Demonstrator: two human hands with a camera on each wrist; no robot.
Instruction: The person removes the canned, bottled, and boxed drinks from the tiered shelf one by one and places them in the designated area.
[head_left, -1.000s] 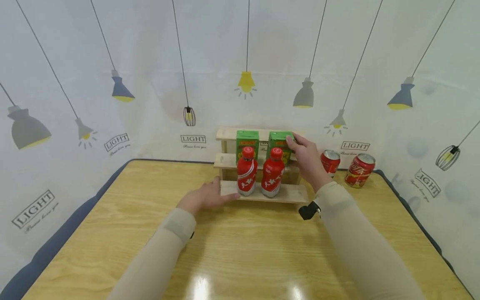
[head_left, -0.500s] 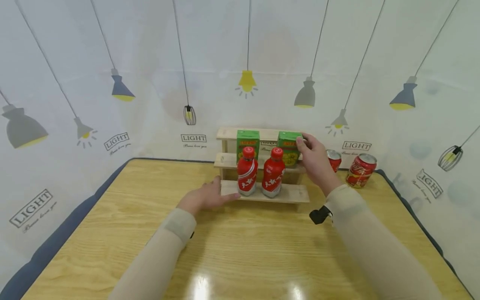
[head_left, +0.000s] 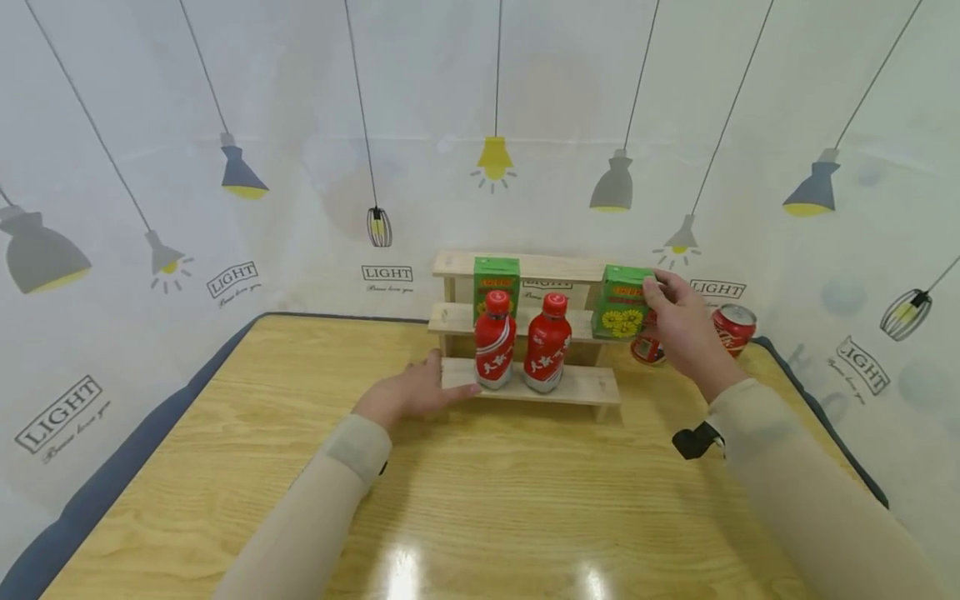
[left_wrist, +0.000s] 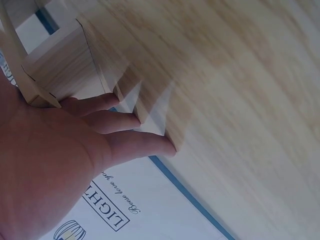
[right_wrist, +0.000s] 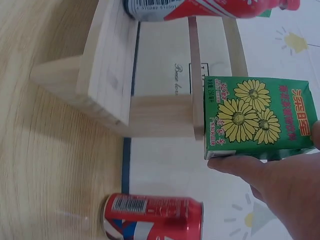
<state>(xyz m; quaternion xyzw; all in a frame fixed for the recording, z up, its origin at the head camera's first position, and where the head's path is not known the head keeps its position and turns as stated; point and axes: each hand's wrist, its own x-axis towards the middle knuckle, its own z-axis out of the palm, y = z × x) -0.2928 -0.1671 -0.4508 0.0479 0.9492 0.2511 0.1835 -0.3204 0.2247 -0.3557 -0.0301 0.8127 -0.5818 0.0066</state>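
My right hand (head_left: 686, 329) grips a green drink carton (head_left: 622, 308) with yellow flowers, its thumb on the front top corner. The carton is upright at the right end of the middle board of a three-step wooden rack (head_left: 585, 387); in the right wrist view its base is right at the board. My left hand (head_left: 412, 390) rests at the rack's lower left end, its thumb along the bottom board's front. In the left wrist view its other fingers (left_wrist: 145, 144) reach out straight near the tabletop. Another green carton (head_left: 495, 275) stands on the middle board, behind two red bottles (head_left: 493, 346) (head_left: 547, 346).
Two red cans stand right of the rack; one can (right_wrist: 155, 217) is mostly hidden behind my right hand in the head view, and the other can (head_left: 735, 325) is partly covered. A lamp-patterned wall covering (head_left: 315, 208) rises behind the wooden table (head_left: 480, 500).
My right hand has slid the green carton rightward along the middle board to its right end, and now covers most of the nearer can. The left hand stays in place.
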